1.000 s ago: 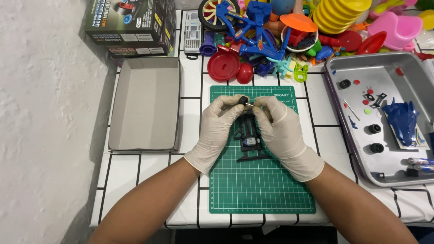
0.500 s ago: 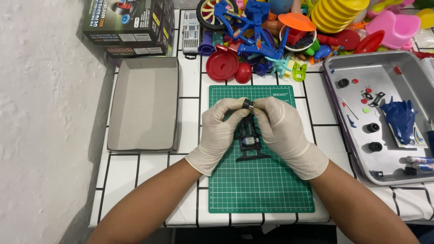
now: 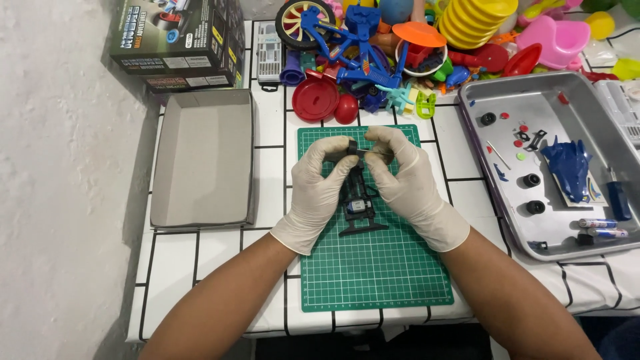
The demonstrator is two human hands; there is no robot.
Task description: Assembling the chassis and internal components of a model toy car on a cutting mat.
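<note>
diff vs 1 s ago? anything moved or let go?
No visible change. The left hand and right hand still pinch the black toy chassis at its top end over the green cutting mat. The metal tray and cardboard box lid stayed put.

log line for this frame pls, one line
left hand: gloved, pinching front of black toy car chassis | right hand: gloved, same end | chassis over green cutting mat | metal tray at right

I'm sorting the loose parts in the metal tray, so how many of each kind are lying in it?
In the metal tray:
Black wheels: 3
Blue car body shell: 1
Blue-handled screwdriver: 1
Small cylinder batteries: 2
Total: 7, leaving out the tiny bits too small to tell.
</note>
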